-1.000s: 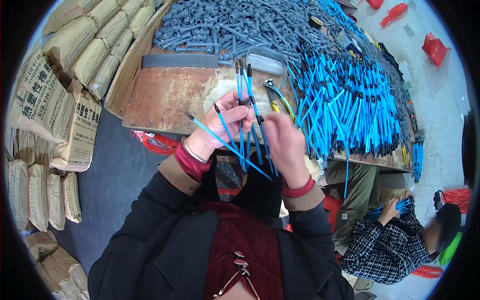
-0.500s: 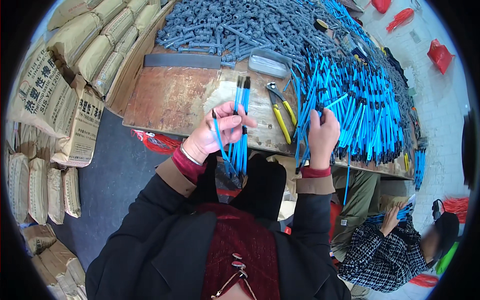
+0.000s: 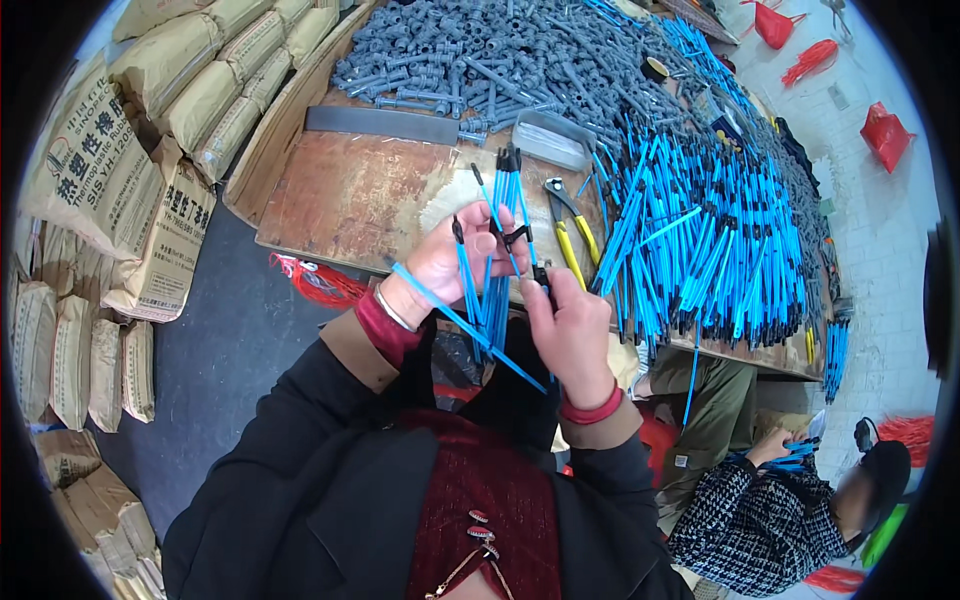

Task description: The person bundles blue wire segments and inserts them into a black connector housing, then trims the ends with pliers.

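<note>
My left hand [image 3: 455,258] is closed around a small bundle of thin blue tubes [image 3: 497,305] with black ends, which stand roughly upright over my lap. One loose blue tube [image 3: 465,325] slants across in front of the bundle, below the palm. Close beside it, my right hand [image 3: 575,325] pinches a black end piece [image 3: 541,274] near the bundle. A small black branching piece [image 3: 514,238] shows at my left fingertips. To the right on the table lies a large heap of blue tubes [image 3: 720,235] with black ends.
Yellow-handled pliers [image 3: 588,238] lie just beyond my right hand. Behind are a grey tray [image 3: 575,153], a flat grey bar [image 3: 380,123] and a heap of grey plastic fittings [image 3: 480,65]. Paper sacks [image 3: 90,190] stand at left. A co-worker [image 3: 770,510] holds blue tubes at lower right.
My right hand has moved left from the blue heap to the bundle, now pinching a black end piece. A loose blue tube now slants across below my left hand.
</note>
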Demonstrator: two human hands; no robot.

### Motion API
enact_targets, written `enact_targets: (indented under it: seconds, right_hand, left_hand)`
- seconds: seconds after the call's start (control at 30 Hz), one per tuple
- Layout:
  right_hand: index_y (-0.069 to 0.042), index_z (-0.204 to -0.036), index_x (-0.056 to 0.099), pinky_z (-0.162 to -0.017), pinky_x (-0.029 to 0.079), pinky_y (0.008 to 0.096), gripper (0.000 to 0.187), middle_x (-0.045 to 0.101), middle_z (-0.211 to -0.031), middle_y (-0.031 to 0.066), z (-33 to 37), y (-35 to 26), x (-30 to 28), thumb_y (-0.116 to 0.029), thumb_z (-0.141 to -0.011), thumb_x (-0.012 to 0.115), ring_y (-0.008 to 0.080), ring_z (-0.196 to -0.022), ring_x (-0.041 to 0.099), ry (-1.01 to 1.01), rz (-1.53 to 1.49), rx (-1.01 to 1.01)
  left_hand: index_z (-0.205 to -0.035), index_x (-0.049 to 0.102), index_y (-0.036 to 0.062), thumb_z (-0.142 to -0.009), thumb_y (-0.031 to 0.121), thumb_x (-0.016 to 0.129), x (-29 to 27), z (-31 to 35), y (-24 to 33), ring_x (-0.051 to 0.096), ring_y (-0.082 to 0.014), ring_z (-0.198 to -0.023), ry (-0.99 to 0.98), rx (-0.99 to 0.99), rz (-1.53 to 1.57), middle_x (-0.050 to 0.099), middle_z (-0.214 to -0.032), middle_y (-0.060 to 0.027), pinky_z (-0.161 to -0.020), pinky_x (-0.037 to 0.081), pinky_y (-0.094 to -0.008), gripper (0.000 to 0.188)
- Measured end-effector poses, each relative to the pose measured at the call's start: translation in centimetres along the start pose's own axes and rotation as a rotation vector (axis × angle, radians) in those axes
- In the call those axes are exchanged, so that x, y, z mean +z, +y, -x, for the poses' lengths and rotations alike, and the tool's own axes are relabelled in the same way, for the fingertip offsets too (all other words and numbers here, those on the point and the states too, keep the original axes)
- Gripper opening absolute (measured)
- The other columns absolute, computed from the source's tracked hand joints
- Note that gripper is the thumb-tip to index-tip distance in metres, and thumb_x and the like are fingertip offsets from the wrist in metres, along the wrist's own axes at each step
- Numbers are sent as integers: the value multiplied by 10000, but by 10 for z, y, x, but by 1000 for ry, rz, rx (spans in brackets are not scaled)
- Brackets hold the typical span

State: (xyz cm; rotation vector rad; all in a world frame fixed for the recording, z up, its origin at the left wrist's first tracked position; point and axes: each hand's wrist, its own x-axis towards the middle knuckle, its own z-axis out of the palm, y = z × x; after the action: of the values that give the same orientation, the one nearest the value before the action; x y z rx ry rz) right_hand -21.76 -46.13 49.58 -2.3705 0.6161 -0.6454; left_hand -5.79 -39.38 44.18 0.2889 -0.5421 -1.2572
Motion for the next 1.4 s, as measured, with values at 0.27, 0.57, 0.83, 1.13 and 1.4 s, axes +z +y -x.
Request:
enact_targets:
  seconds: [0.27, 0.57, 0.83, 1.13, 1.4]
  right_hand:
    - [-1, -795, 567, -460, 441, 344, 196, 586, -582, 148, 0, -4, 7, -178, -857, 624, 274, -508, 605, 42, 11, 16]
    - [-42, -907, 618, -624, 494, 354, 211, 657, -782, 135, -68, 60, -40, -246, -861, 592, 312, -706, 641, 233, 283, 154]
    - [-41, -897, 626, -673, 498, 462, 302, 662, -856, 169, -119, 111, -41, -329, -810, 608, 367, -758, 629, 160, 871, 415]
    - [-11, -1015, 620, -598, 478, 335, 259, 643, -768, 116, -110, 58, -59, -212, -854, 596, 245, -637, 608, 468, 370, 19]
    - [2, -1112, 613, -519, 383, 197, 255, 546, -671, -43, -70, -6, -84, -130, -896, 578, 27, -567, 469, 179, -370, -103]
  left_hand:
    - [-1058, 551, 108, -858, 168, 641, -15, -1, 8, 581, -207, -718, -19, -93, 71, 581, -775, -53, -683, 486, -345, 228]
    - [-1065, 549, 96, -897, 161, 579, 5, 18, 13, 475, -143, -571, 177, 17, -16, 484, -660, -17, -554, 438, -297, 183]
    - [-1062, 549, 90, -909, 145, 558, -1, 38, 25, 517, -139, -620, -101, -206, 92, 596, -766, -63, -567, 405, -272, 164]
    - [-1086, 555, 97, -917, 160, 549, -19, 24, 33, 548, -143, -641, 61, -38, 32, 632, -814, -65, -613, 439, -278, 181]
    - [-1115, 553, 115, -902, 168, 571, -41, 23, 39, 618, -177, -780, 131, -51, 84, 656, -896, -66, -724, 502, -335, 220]
